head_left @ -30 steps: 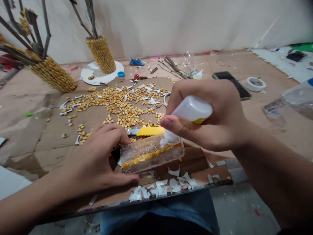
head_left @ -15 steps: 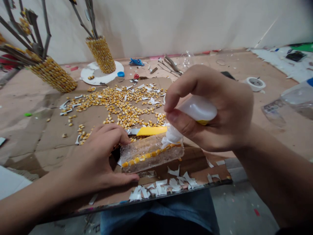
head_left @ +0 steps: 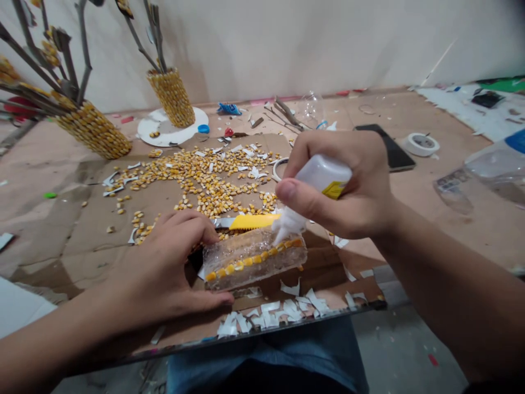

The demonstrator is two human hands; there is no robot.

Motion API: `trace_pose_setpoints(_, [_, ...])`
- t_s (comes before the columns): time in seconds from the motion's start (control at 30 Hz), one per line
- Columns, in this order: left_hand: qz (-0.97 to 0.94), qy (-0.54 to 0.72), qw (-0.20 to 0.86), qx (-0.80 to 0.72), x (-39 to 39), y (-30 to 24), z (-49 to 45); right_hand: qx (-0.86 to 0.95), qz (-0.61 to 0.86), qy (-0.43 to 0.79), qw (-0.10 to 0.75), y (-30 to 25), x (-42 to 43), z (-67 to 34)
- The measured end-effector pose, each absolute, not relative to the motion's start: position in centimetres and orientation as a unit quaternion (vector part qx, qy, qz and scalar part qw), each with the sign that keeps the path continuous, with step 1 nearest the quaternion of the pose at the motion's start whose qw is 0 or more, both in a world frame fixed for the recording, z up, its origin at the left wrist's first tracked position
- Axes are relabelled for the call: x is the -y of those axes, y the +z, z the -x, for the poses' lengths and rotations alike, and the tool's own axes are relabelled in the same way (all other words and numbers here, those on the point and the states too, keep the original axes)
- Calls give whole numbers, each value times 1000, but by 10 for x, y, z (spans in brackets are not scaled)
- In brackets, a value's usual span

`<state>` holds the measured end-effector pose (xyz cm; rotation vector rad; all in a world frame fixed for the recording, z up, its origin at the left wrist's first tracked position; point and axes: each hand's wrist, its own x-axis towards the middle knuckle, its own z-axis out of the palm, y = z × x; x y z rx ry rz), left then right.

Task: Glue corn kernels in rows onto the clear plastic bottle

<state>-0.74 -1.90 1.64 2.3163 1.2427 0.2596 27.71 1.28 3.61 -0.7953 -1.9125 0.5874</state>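
White plastic forms the small glue bottle (head_left: 322, 176) that the right hand (head_left: 353, 186) holds tipped nozzle-down, its fingers and thumb clamped around the bottle's body. The nozzle tip meets the right end of a clear plastic piece (head_left: 254, 267), which lies on its side on the cardboard sheet (head_left: 94, 230) at the near edge, just in front of the person. A row of yellow corn kernels (head_left: 250, 261) runs along the top of that piece. The left hand (head_left: 159, 273) rests on the cardboard at the piece's left end, its fingers curled by the far side and the thumb stretched along the near side; whether they actually press the plastic I cannot tell. A yellow cutter knife (head_left: 251, 221) lies just behind the piece, beside the left fingertips. Loose corn kernels (head_left: 205, 175) spread over the cardboard further back, and white paper scraps (head_left: 283, 311) litter its near edge. Two corn-covered vases (head_left: 96, 132) with bare twigs stand at the far left. A dark phone (head_left: 396, 156) and a tape roll (head_left: 422, 144) lie well apart to the right.
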Motion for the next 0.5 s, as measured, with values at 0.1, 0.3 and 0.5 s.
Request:
trace_pose_setpoints(0.1, [-851, 96, 244, -455, 20, 17, 7, 773, 302, 259, 494, 34, -17, -277])
trace_pose_setpoints(0.3, [-856, 95, 236, -451, 20, 17, 7, 768, 330, 276, 475, 27, -27, -278])
trace_pose_setpoints(0.5, [-852, 95, 241, -455, 20, 18, 7, 757, 310, 329, 471, 19, -26, -275])
